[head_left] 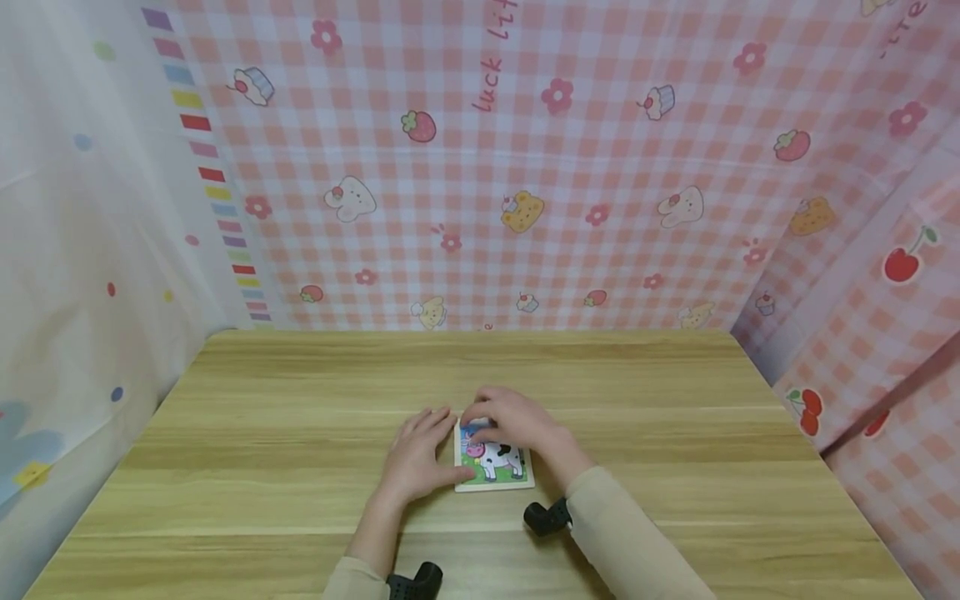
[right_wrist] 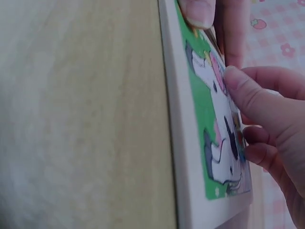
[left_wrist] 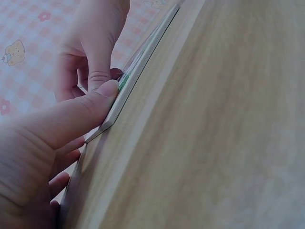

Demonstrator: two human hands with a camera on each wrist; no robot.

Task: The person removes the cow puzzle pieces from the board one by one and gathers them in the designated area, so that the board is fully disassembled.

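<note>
Cow picture [head_left: 501, 465] flat on desk [head_left: 285, 467], looking whole where visible; far part covered, so what's left can't be told. Left hand [head_left: 418, 460] spread, touching edge; right hand's [head_left: 519, 423] grip curled above, any pinch unclear.

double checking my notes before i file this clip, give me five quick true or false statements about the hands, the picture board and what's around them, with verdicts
1. The left hand has its thumb on the picture board. True.

2. The picture board stands upright on one edge. False: it lies flat on the wooden table.

3. The right hand reaches over the far part of the picture board. True.

4. The printed animal is a brown horse. False: it is a white cow with black patches.

5. The backdrop behind the table is plain green. False: it is pink-and-white check with printed strawberries, flowers and cupcakes.
</note>
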